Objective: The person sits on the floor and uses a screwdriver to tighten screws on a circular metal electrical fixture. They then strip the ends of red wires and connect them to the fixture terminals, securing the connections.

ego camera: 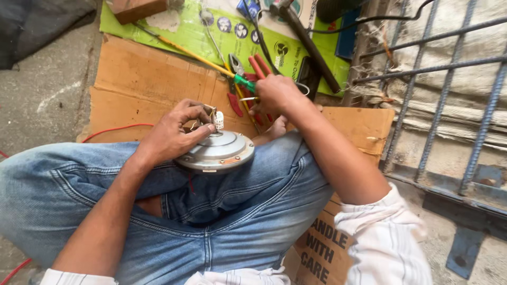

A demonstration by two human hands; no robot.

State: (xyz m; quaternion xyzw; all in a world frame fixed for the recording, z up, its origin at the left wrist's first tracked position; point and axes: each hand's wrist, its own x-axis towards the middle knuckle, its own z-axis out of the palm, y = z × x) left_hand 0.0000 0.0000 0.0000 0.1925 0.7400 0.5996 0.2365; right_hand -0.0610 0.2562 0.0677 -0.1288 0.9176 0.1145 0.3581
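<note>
Wiring work on a round grey motor housing [215,153], propped on the jeans-clad lap. Left hand [174,132] curled over the housing's near-left rim, fingers pinched shut on the wires beside a small white connector [218,120] at the hub. Just beyond, right hand [274,95] closed around a green-handled tool [244,83], tip hidden. Next move, probably: steady the wires, bring the tool tip to them. Farther out, past the right hand: red-handled pliers [259,66], a yellow rod [185,51], cardboard [137,79].
</note>
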